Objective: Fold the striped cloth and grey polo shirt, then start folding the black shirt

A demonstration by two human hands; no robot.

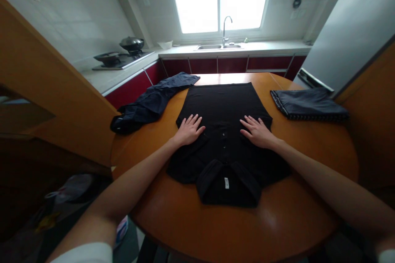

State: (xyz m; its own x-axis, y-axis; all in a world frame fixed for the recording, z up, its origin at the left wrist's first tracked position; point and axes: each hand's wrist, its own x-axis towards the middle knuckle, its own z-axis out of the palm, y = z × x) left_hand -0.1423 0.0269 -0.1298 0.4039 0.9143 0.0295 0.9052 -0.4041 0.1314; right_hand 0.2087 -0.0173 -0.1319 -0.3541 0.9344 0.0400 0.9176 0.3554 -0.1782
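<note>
A black polo shirt (224,107) lies front side up on a round wooden table (234,230). Its collar, with a white label inside, points toward me, and the hem lies at the far side. My left hand (189,130) rests flat on the shirt's left part, fingers spread over the folded-in sleeve. On the right part, my right hand (256,131) lies flat too, its fingers apart. Neither hand grips the cloth. A few buttons show on the placket between them.
Crumpled dark trousers (154,98) lie at the table's left edge. A folded dark garment (308,103) sits at the right. Beyond are a counter with a sink (210,47), a stove with a lidded wok (132,43), and a fridge (348,20).
</note>
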